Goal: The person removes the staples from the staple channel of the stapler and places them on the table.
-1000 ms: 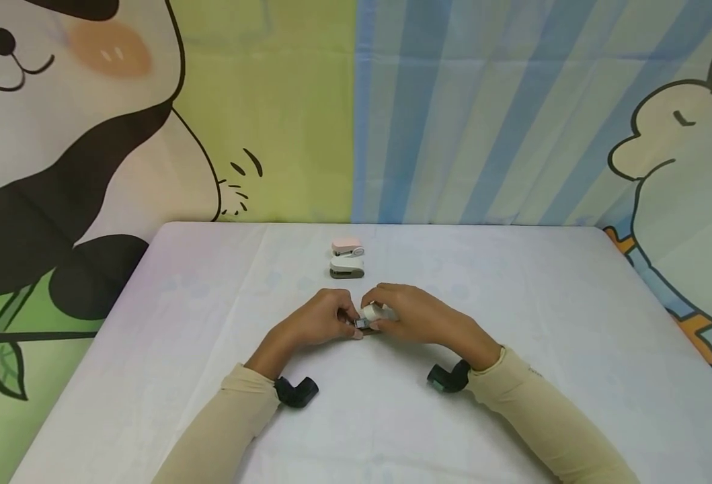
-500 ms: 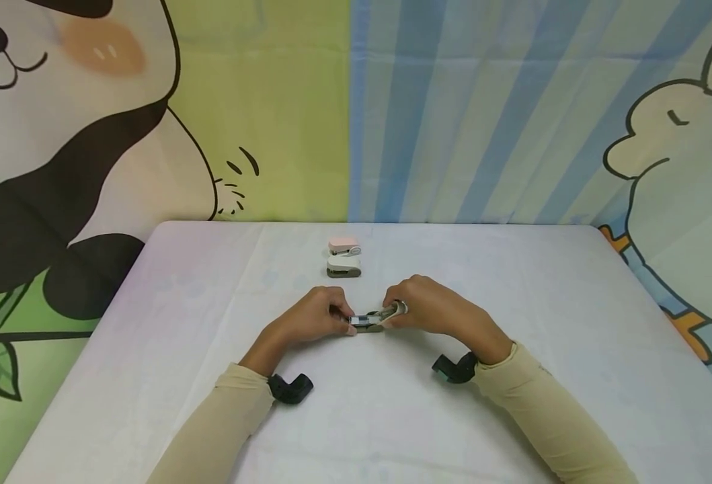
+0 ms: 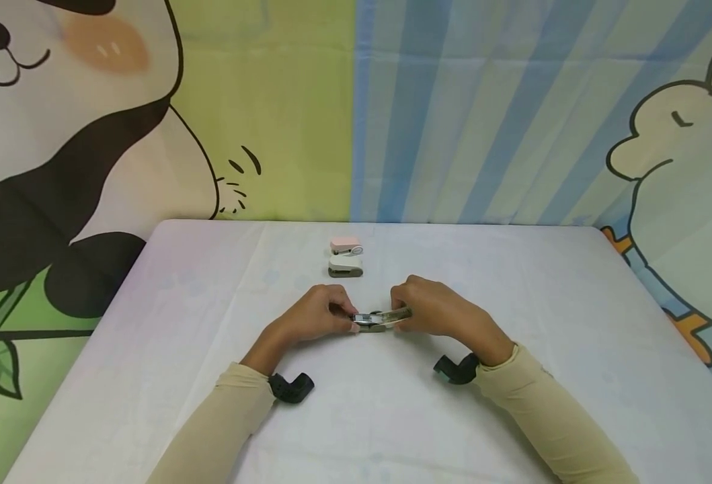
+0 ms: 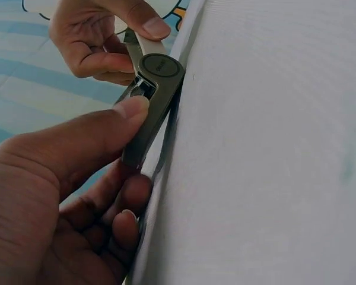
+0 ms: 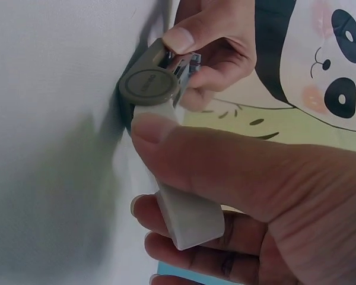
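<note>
A small stapler (image 3: 369,318) with a grey base and a white top cover lies folded wide open between both hands, low over the table. My left hand (image 3: 318,313) pinches the grey base (image 4: 152,116) between thumb and fingers, and its thumb lies beside the metal staple channel (image 5: 184,65). On the other side of the round pivot, my right hand (image 3: 434,308) grips the white cover (image 5: 193,217), thumb on one face and fingers behind. In the head view, fingers hide both ends of the stapler. Whether staples sit in the channel I cannot tell.
Behind the hands, a pink stapler (image 3: 346,244) and a white-and-grey stapler (image 3: 345,265) lie close together on the white-covered table (image 3: 513,282). A cartoon-printed curtain (image 3: 307,121) hangs along the table's back edge.
My right hand has moved right, swinging the white cover away from the base and exposing the metal channel. My left hand still holds the base in nearly the same place.
</note>
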The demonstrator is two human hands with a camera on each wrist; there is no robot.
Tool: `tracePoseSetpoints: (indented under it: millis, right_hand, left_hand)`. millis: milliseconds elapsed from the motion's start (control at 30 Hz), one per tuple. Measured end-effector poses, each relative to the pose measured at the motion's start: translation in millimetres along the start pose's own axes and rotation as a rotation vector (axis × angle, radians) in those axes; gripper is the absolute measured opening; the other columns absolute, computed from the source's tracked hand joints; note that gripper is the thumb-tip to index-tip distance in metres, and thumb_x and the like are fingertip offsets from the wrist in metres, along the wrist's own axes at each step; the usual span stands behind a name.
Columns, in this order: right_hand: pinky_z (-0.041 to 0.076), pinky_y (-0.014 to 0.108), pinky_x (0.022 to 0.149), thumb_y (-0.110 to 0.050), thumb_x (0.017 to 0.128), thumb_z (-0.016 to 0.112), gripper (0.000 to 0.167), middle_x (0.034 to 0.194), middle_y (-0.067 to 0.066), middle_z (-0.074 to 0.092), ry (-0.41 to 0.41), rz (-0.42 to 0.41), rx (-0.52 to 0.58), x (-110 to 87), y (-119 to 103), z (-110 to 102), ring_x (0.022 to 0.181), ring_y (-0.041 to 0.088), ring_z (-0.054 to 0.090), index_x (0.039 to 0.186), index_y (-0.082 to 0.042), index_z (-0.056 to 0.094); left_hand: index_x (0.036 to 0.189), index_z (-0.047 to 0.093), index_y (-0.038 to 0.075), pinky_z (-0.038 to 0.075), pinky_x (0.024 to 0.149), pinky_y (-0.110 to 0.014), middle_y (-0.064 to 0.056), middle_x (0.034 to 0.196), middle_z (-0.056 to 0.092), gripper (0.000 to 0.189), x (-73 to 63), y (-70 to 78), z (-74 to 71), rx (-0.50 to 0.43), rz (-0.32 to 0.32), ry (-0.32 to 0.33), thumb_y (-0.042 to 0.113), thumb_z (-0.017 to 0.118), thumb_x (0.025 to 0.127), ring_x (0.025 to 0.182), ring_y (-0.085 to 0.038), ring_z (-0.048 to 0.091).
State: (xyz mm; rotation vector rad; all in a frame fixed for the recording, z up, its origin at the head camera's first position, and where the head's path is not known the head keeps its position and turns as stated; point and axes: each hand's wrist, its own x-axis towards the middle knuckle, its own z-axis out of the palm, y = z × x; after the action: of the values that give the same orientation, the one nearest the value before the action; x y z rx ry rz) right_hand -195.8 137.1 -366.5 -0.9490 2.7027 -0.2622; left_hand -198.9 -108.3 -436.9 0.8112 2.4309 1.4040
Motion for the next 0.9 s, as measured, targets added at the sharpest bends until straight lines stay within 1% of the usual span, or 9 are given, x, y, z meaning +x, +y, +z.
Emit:
tracePoseSetpoints:
  millis: [100,167,233,300,367,433,567,667,900]
  right_hand:
    - [0.045,0.030,0.064,-0.025,0.077,0.085,0.025,0.085,-0.004,0.056,0.008,-0.015,-0.037,0.4,1.1,1.9,0.080,0.014,0.048,0.087,-0.016,0.064]
    - [0.046,0.032,0.069,-0.033,0.076,0.085,0.028,0.089,-0.002,0.058,0.045,-0.044,-0.097,-0.2,1.2,2.5,0.086,0.017,0.048,0.087,-0.017,0.065]
    - [0.046,0.035,0.075,-0.042,0.075,0.084,0.032,0.096,0.000,0.059,0.112,-0.086,-0.164,-1.0,0.9,3.0,0.092,0.019,0.047,0.088,-0.018,0.068]
    - [0.044,0.037,0.080,-0.045,0.076,0.081,0.033,0.100,0.001,0.061,0.217,-0.142,-0.194,-0.2,0.3,4.1,0.095,0.021,0.046,0.091,-0.018,0.072]
    - [0.044,0.035,0.078,-0.039,0.082,0.078,0.026,0.099,0.001,0.062,0.307,-0.196,-0.146,0.6,-2.7,5.1,0.092,0.021,0.047,0.094,-0.016,0.074]
    - [0.044,0.031,0.073,-0.027,0.087,0.076,0.016,0.093,-0.001,0.062,0.349,-0.250,-0.047,1.9,-6.6,7.2,0.086,0.019,0.049,0.096,-0.013,0.074]
    - [0.044,0.024,0.066,-0.011,0.089,0.072,0.006,0.086,-0.005,0.061,0.300,-0.281,0.083,3.9,-15.4,12.3,0.079,0.014,0.050,0.094,-0.011,0.075]
    - [0.044,0.024,0.068,-0.010,0.089,0.072,0.005,0.086,-0.005,0.062,0.256,-0.271,0.062,6.0,-17.6,17.1,0.079,0.013,0.048,0.092,-0.010,0.076]
    - [0.040,0.029,0.072,-0.013,0.086,0.075,0.005,0.085,-0.006,0.064,0.258,-0.269,0.071,9.0,-17.8,24.1,0.078,0.012,0.048,0.091,-0.012,0.077]
  left_hand:
    - [0.094,0.077,0.013,0.050,0.074,-0.029,0.006,0.093,0.069,0.015,0.0,0.7,-2.0,-0.045,-0.030,-0.007,0.013,0.082,0.079,0.084,-0.012,0.062]
    - [0.096,0.078,0.013,0.051,0.074,-0.030,0.007,0.094,0.071,0.017,0.3,2.0,-3.6,-0.062,-0.058,-0.006,0.014,0.081,0.080,0.085,-0.012,0.065]
    - [0.098,0.078,0.014,0.052,0.072,-0.031,0.007,0.092,0.072,0.017,0.3,3.6,-4.8,-0.064,-0.084,-0.002,0.016,0.081,0.081,0.083,-0.012,0.066]
    - [0.097,0.078,0.013,0.052,0.070,-0.030,0.006,0.089,0.072,0.017,0.5,3.9,-5.2,-0.071,-0.093,-0.004,0.016,0.081,0.081,0.079,-0.013,0.066]
    - [0.096,0.078,0.012,0.051,0.069,-0.030,0.005,0.088,0.072,0.016,0.7,3.0,-4.5,-0.070,-0.087,-0.008,0.017,0.081,0.081,0.078,-0.013,0.065]
    - [0.095,0.078,0.010,0.051,0.068,-0.029,0.004,0.086,0.072,0.016,0.8,2.3,-3.7,-0.071,-0.081,-0.015,0.016,0.081,0.080,0.076,-0.013,0.065]
    - [0.091,0.078,0.011,0.051,0.066,-0.029,0.005,0.084,0.071,0.013,0.8,2.9,-3.1,-0.062,-0.078,-0.011,0.015,0.081,0.079,0.075,-0.013,0.064]
    - [0.088,0.078,0.014,0.051,0.066,-0.029,0.007,0.084,0.071,0.010,1.3,3.4,-2.8,-0.056,-0.067,-0.010,0.015,0.082,0.079,0.075,-0.013,0.064]
    - [0.085,0.079,0.016,0.051,0.067,-0.029,0.008,0.082,0.070,0.008,2.6,3.0,-1.0,-0.063,-0.033,-0.020,0.014,0.083,0.078,0.075,-0.013,0.064]
